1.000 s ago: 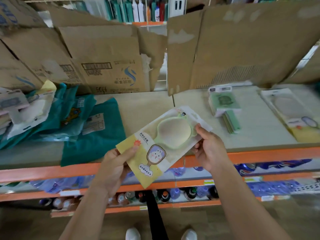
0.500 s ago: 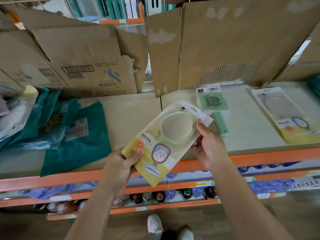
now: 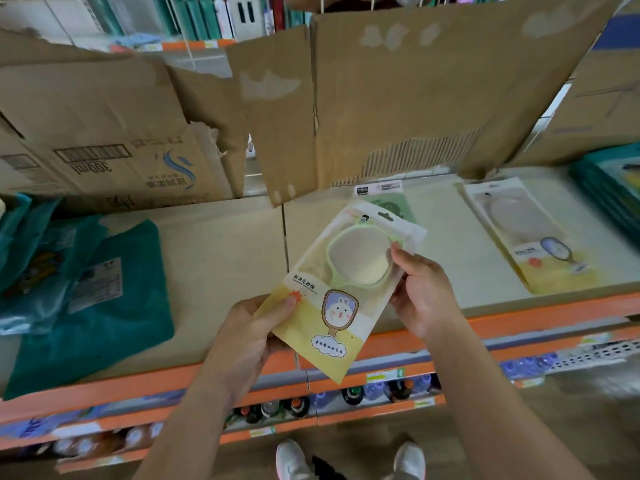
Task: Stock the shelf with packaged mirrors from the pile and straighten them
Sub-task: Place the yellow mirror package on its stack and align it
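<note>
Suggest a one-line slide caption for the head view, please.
Left hand and right hand hold a tilted packaged mirror over the shelf, where a second mirror pack lies flat at right.

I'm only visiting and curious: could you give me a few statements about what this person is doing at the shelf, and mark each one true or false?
1. The left hand and right hand both hold one packaged mirror. True.
2. The frame of that mirror is pink. False: it is pale green.
3. A second packaged mirror lies flat on the shelf, to the right. True.
4. The teal bags lie at the shelf's right end. False: they lie on its left part.
5. Cardboard stands along the back of the shelf. True.
</note>
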